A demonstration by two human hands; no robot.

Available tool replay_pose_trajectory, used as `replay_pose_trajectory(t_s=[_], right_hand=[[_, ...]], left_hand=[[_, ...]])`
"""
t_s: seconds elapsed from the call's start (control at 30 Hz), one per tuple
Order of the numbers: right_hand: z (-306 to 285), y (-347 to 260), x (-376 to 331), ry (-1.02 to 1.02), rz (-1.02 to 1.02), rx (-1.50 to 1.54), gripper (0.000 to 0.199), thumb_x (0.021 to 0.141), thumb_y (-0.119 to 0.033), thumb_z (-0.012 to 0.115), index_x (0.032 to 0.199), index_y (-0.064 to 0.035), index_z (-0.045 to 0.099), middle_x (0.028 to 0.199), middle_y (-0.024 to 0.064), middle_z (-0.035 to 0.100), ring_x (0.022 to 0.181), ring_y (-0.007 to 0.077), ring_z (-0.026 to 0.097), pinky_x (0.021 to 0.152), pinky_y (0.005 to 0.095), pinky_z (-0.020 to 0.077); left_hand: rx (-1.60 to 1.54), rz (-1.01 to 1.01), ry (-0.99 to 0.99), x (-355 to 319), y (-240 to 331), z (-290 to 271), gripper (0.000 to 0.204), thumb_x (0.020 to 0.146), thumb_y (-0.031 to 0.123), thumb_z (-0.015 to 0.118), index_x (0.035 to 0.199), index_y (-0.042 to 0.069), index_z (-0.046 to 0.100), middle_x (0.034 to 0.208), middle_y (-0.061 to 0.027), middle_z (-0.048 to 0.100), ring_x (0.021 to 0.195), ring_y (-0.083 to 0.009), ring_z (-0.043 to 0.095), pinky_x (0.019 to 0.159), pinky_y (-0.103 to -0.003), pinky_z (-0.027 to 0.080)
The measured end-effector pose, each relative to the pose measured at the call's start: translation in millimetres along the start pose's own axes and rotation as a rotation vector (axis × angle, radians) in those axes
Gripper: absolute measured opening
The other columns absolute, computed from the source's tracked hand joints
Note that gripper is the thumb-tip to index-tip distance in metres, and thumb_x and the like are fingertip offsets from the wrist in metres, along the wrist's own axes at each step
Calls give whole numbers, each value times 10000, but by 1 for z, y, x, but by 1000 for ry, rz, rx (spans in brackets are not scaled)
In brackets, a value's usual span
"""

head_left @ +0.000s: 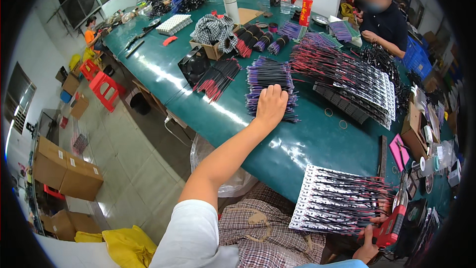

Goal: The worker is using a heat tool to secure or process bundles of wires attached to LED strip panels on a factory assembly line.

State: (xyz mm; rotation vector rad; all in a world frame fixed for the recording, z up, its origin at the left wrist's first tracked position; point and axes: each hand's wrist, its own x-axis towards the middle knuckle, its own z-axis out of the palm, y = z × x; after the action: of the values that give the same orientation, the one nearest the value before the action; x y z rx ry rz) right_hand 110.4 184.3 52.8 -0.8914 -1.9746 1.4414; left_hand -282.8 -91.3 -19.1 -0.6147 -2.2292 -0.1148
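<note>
My left hand (271,105) reaches over a pile of black wires with purple ends (269,75), its fingers curled down and closed on some of them. At the lower right, my right hand (368,246) is wrapped around a red gun-shaped tool (389,228) with a grey metal part. Beside that tool, at the table's near edge, lies a white perforated board (313,196) with rows of black and red wires across it. The fingertips of my right hand are partly hidden by the tool and wires.
A stack of wired white boards (347,77) lies right of the purple pile. Red-tipped wires (217,79), a black fan-like box (194,67) and a cloth-filled carton (214,32) stand left. Another person (386,20) works across the table. Red stools (105,87) stand on the floor.
</note>
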Motion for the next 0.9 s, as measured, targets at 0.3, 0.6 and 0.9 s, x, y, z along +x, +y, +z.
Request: replay_pose_trajectory(t_s=[0.3, 0.6, 0.9], right_hand=[[5, 51, -15, -116, -169, -29, 456, 825, 62, 668, 1201, -15, 421, 981, 75, 576, 803, 127, 582, 716, 258, 492], [16, 95, -4, -309, -859, -648, 586, 617, -81, 823, 1104, -20, 502, 1218, 207, 512, 1079, 404, 553, 897, 445, 478], [1, 94, 2, -290, -736, -590, 561, 643, -32, 795, 1131, 10, 524, 1207, 163, 591, 1042, 320, 564, 886, 366, 474]], left_hand=[[-1014, -502, 305, 38, 17, -79, 198, 1014, 218, 489, 1010, 21, 511, 799, -83, 572, 663, -175, 576, 632, -289, 469], [-1386, -744, 273, -38, 81, -85, 194, 1020, 207, 486, 1054, 19, 519, 754, 0, 512, 648, -72, 491, 610, -220, 433], [-1443, -711, 192, -58, 89, -72, 252, 1004, 220, 524, 1086, -16, 556, 864, -65, 625, 797, -146, 628, 779, -282, 517]])
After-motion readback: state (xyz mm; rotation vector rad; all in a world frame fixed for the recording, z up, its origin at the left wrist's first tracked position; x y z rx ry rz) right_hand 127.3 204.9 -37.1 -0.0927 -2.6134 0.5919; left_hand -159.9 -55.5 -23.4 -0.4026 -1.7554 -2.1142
